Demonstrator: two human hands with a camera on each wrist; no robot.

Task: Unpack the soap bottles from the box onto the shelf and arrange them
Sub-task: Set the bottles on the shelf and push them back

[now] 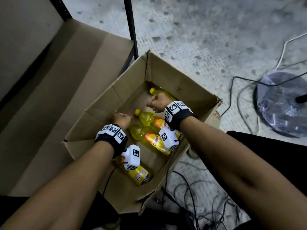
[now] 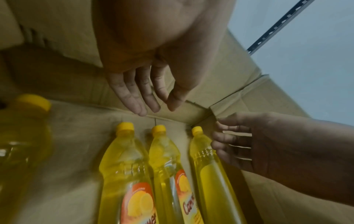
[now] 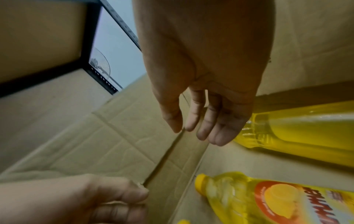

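An open cardboard box (image 1: 186, 80) stands on the floor with several yellow soap bottles lying flat in it. One bottle (image 1: 147, 119) lies mid-box, a second (image 1: 150, 138) beside it, a third (image 1: 138, 174) under my left wrist, and one more (image 1: 153, 90) by the far wall. My left hand (image 1: 122, 119) hovers above the bottle necks (image 2: 126, 145), fingers (image 2: 134, 97) relaxed and pointing down, holding nothing. My right hand (image 1: 157, 103) hangs over the far bottle (image 3: 298, 128), its fingers (image 3: 206, 125) loose and empty.
A black-framed shelf (image 1: 58, 97) lined with cardboard stands left of the box, its post (image 1: 131, 27) just behind the box corner. A wrapped fan base (image 1: 282, 105) sits on the floor at the right. Tangled cables (image 1: 191, 188) lie beside the box's near side.
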